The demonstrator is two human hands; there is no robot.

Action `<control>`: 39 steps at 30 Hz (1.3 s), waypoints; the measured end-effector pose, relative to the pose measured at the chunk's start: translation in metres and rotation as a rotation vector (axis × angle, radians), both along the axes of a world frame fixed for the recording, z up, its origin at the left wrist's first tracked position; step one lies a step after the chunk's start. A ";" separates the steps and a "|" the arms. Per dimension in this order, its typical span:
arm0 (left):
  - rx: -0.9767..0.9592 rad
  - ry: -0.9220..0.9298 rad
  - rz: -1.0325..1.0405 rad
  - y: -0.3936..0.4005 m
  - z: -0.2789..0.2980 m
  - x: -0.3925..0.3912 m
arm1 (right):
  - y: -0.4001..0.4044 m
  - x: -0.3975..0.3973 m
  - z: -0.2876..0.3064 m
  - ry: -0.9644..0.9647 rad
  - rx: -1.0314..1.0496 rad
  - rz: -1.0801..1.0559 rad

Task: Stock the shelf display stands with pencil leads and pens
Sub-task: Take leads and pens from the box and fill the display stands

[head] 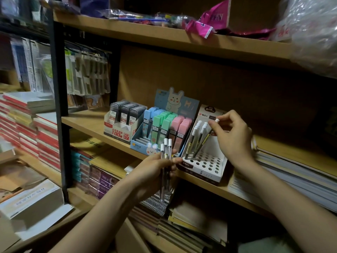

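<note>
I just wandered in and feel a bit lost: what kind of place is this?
Most likely a stationery shop or its stockroom. Wooden shelves carry retail display boxes of pencil leads, a white stand with holes being filled with pens, and stacked notebooks.

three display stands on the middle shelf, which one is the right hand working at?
The rightmost white stand with round holes. The right hand pinches a white-capped tube over it; the grey-box stand and pastel stand sit untouched to its left.

The right hand pinches a white-capped pen above the white holed display stand on the wooden shelf. Left of that stand, the left hand grips three more pens upright.
</note>
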State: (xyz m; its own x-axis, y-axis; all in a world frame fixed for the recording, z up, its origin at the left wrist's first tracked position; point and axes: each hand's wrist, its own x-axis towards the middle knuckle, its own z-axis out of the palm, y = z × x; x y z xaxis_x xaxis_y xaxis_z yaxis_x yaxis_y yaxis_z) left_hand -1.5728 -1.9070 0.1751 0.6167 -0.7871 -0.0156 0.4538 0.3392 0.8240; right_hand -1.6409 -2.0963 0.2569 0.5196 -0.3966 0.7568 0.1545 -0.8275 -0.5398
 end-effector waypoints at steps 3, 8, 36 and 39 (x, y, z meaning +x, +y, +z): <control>-0.030 0.014 -0.021 0.001 -0.003 0.000 | -0.003 0.002 -0.001 0.017 -0.007 -0.021; 0.044 -0.016 0.027 -0.004 -0.007 -0.002 | 0.000 0.002 -0.001 0.057 -0.090 0.030; -0.050 -0.104 -0.111 0.002 -0.002 -0.008 | 0.028 -0.022 -0.016 0.142 -0.169 0.076; -0.040 -0.141 -0.144 -0.001 0.001 -0.014 | 0.040 -0.023 -0.016 0.258 -0.002 0.189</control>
State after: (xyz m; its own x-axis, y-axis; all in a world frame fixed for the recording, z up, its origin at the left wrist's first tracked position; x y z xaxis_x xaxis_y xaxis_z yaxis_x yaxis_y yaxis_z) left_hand -1.5866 -1.9084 0.1757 0.4918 -0.8654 0.0960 0.3813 0.3132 0.8698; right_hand -1.6638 -2.0560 0.2409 0.7589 -0.2738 0.5909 0.1636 -0.7982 -0.5798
